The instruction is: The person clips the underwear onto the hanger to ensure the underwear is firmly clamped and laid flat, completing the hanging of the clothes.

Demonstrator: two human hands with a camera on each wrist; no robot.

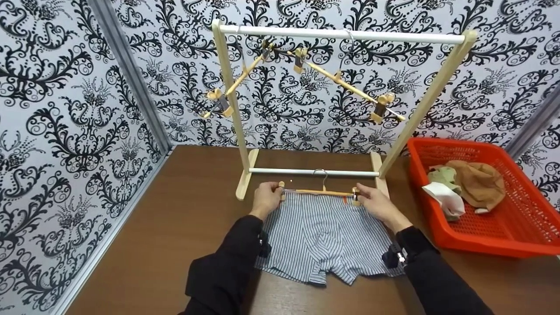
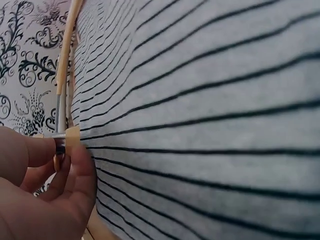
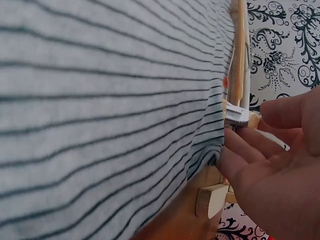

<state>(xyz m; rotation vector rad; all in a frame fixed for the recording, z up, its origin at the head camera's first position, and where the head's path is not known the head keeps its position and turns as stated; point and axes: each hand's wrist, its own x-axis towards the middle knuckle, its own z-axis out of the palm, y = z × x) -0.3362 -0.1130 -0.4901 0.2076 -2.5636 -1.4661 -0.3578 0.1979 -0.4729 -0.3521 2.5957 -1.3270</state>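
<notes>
Striped shorts hang down from a wooden clip hanger, their waistband along its bar. At the hanger's left end my left hand pinches the clip between thumb and fingers, right at the waistband's edge. My right hand holds the opposite end, with thumb and fingers around the right clip. Some of its fingertips are hidden behind the cloth in the right wrist view. A small orange-red tag shows near that clip. The hanger's metal hook points up.
Behind the shorts stands a wooden rack with a white top rail. Two more clip hangers, a left one and a right one, hang from it. On the right, a red basket contains brown cloth, green and white pieces.
</notes>
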